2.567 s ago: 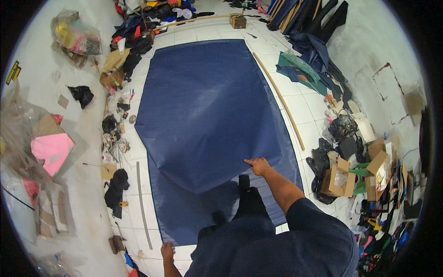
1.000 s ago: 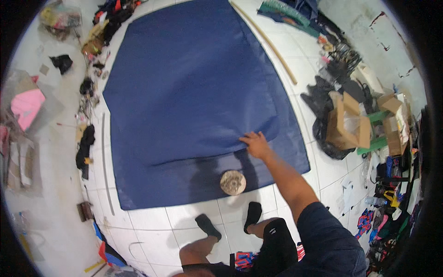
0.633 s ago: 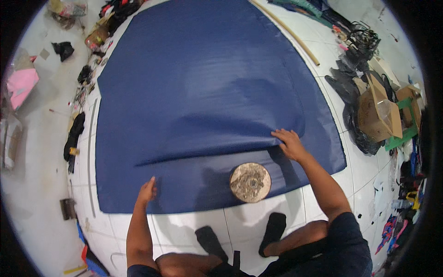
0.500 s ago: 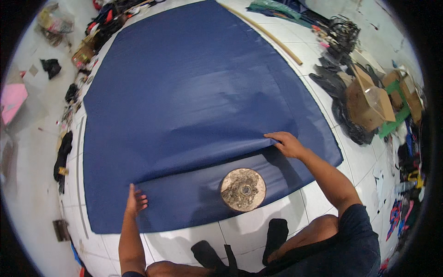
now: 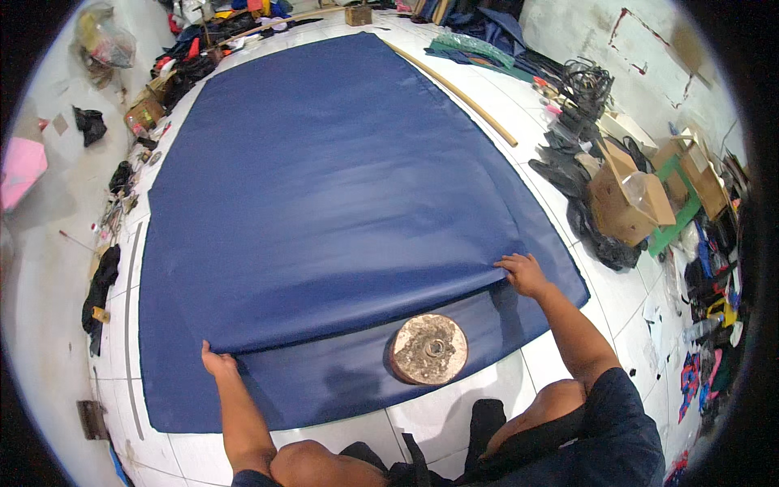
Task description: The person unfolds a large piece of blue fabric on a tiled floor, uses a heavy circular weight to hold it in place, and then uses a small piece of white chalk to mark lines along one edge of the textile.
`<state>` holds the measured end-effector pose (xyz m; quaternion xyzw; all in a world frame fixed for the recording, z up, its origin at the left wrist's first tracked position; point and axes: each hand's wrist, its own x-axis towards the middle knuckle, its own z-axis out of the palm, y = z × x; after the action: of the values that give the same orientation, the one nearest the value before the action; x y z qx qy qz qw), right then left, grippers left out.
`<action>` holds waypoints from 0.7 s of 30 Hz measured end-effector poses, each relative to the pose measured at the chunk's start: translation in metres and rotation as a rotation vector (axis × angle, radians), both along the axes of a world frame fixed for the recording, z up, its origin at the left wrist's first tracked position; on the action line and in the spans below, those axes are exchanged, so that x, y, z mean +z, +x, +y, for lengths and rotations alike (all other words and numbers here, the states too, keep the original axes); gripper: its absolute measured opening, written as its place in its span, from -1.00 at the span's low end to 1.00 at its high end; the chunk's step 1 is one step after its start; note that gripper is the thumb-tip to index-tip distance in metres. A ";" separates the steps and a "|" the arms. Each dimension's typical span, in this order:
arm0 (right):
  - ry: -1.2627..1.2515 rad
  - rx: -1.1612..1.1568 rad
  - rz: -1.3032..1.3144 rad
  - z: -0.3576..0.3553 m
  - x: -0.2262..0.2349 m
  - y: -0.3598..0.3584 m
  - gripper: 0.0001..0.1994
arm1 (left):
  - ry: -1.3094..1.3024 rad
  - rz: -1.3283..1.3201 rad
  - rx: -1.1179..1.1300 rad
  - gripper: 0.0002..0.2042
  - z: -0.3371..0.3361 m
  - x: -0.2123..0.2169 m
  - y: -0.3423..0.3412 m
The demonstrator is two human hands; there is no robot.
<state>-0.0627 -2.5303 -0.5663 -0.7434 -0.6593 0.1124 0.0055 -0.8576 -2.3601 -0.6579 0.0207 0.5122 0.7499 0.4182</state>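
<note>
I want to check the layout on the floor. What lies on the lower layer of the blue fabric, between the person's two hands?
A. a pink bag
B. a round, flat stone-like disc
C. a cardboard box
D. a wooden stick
B: a round disc rests on the blue fabric, between the left hand and the right hand, which both hold the upper layer's edge.

Two bare forearms, no watch, ring or glove on either the left hand (image 5: 217, 359) or the right hand (image 5: 524, 273). Dark navy short sleeve (image 5: 618, 422) over the right upper arm. Bare knees; black socks (image 5: 485, 420) on the feet.
</note>
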 end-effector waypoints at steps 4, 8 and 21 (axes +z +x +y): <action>0.037 -0.213 -0.080 -0.034 -0.028 0.034 -0.52 | -0.167 0.740 -0.008 -0.60 -0.031 0.058 0.071; 0.086 -0.236 -0.095 -0.040 -0.039 0.048 -0.57 | -0.195 1.012 0.003 -0.67 -0.104 0.108 0.111; 0.075 -0.431 -0.051 -0.085 -0.033 0.104 -0.42 | 0.270 -0.280 -0.232 -0.46 -0.147 -0.002 0.099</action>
<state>0.0415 -2.6150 -0.5990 -0.8689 -0.4890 0.0651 0.0404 -0.7589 -2.5071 -0.6597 0.0310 0.3381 0.7542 0.5621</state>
